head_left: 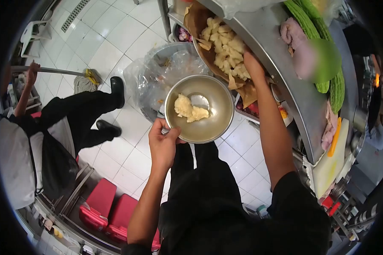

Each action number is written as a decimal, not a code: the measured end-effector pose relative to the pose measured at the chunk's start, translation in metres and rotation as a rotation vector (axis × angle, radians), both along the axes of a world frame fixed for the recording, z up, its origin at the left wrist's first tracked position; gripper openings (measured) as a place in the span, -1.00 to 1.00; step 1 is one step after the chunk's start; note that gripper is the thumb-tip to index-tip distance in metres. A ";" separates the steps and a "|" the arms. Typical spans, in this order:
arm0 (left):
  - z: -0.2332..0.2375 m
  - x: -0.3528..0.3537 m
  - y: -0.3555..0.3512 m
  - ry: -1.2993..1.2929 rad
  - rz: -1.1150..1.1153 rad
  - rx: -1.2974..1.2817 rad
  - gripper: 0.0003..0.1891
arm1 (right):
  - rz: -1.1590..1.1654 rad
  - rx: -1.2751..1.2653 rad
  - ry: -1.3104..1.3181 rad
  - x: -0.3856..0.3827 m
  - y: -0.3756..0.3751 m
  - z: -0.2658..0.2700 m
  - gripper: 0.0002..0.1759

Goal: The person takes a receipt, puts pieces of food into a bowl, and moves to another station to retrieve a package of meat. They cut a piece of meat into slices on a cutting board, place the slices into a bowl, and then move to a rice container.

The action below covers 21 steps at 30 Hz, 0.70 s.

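A metal bowl (219, 121) with a couple of pale yellow, lumpy pieces (184, 106) inside hangs over a bin lined with clear plastic. My left hand (164, 138) is closed on the bowl's lower left rim. My right hand (253, 63) reaches to the right side of a container lined with brown paper (206, 55), where many similar pale pieces (227, 46) are heaped. Its fingers are partly hidden by the pieces and the steel counter edge, so I cannot make out whether they hold anything.
The lined bin (151, 91) stands below the bowl. On the steel counter (274, 51) at the right lie long green gourds (337, 91), a pinkish cloth (291, 34), an orange-handled knife (335, 138) and a cutting board (327, 170). Another person (68, 119) holds a mop at the left.
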<state>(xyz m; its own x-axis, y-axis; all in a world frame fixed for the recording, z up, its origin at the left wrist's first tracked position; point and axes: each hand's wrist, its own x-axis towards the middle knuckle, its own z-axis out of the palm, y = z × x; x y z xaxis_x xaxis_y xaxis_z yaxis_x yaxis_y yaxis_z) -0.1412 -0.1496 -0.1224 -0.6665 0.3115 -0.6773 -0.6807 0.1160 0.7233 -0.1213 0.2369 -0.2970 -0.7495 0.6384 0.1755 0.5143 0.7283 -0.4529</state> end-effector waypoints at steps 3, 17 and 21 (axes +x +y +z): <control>-0.003 0.001 0.009 0.024 0.015 0.002 -0.85 | -0.110 -0.305 0.149 0.028 -0.001 0.006 -0.66; -0.006 0.000 0.022 0.086 0.014 -0.002 -0.85 | 0.038 -1.065 0.301 0.043 -0.107 0.155 -0.75; -0.014 0.005 0.014 0.108 0.011 -0.003 -0.83 | -0.097 -0.479 -0.013 0.012 -0.071 0.090 -0.64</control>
